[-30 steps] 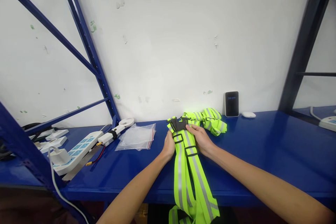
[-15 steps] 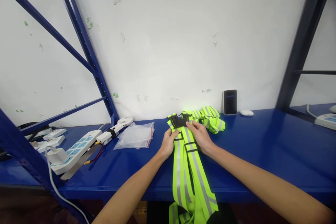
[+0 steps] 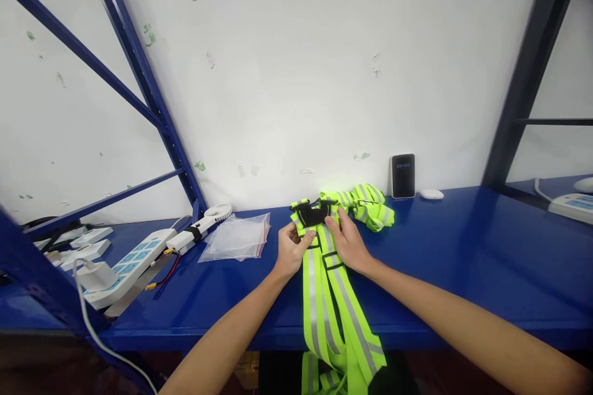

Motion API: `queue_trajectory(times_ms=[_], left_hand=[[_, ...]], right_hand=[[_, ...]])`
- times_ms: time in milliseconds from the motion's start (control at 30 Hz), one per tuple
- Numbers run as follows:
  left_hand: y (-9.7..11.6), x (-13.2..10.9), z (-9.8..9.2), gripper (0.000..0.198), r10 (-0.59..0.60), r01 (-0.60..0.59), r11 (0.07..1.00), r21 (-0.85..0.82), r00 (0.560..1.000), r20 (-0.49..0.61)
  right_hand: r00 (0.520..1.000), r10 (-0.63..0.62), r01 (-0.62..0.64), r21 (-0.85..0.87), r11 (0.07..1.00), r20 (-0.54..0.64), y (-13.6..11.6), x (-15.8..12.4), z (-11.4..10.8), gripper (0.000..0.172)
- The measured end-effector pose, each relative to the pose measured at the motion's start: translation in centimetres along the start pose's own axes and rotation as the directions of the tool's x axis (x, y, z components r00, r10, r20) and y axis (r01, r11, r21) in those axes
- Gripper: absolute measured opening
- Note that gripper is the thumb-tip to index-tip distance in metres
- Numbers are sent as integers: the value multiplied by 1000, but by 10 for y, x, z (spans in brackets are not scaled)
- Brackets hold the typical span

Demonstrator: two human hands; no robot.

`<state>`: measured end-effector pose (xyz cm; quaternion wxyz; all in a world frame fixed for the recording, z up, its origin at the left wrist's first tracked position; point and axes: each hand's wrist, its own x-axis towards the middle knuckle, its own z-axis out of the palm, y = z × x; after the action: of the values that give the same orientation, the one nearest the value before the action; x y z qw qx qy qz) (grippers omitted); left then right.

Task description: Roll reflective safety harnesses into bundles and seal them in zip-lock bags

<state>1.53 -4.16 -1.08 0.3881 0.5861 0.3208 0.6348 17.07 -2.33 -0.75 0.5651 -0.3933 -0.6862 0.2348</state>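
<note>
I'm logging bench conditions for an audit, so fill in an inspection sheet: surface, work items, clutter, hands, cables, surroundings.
Surface: blue tabletop, glossy.
Work items: yellow-green reflective straps with black buckle; bundled straps behind.
Clutter: clear plastic bags, white fan, power strip, small display.
Hands: left hand and right hand both grip the straps near the buckle.
Cables: white cable trailing past the front edge; red-and-black lead.
Surroundings: marked white wall, blue frame.
</note>
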Motion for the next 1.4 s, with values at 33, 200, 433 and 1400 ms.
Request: queue_trajectory(times_ms=[33, 200, 433, 1400], left_hand=[[0, 0, 0, 40, -1, 1, 1000, 9, 1000, 2], [-3, 1, 3, 40, -16, 17, 996, -84, 1000, 17], [-10, 5, 0, 48, -277, 319, 905, -280, 944, 178], [-23, 11, -3, 58, -283, 308, 923, -229, 950, 136]], right_hand=[[1000, 3, -3, -9, 1000, 9, 0, 0, 0, 29], [1000, 15, -15, -31, 999, -9, -2, -1, 0, 28], [998, 8, -13, -66, 998, -64, -3, 1, -2, 27], [977, -33, 38, -19, 999, 210, 3, 14, -20, 52]])
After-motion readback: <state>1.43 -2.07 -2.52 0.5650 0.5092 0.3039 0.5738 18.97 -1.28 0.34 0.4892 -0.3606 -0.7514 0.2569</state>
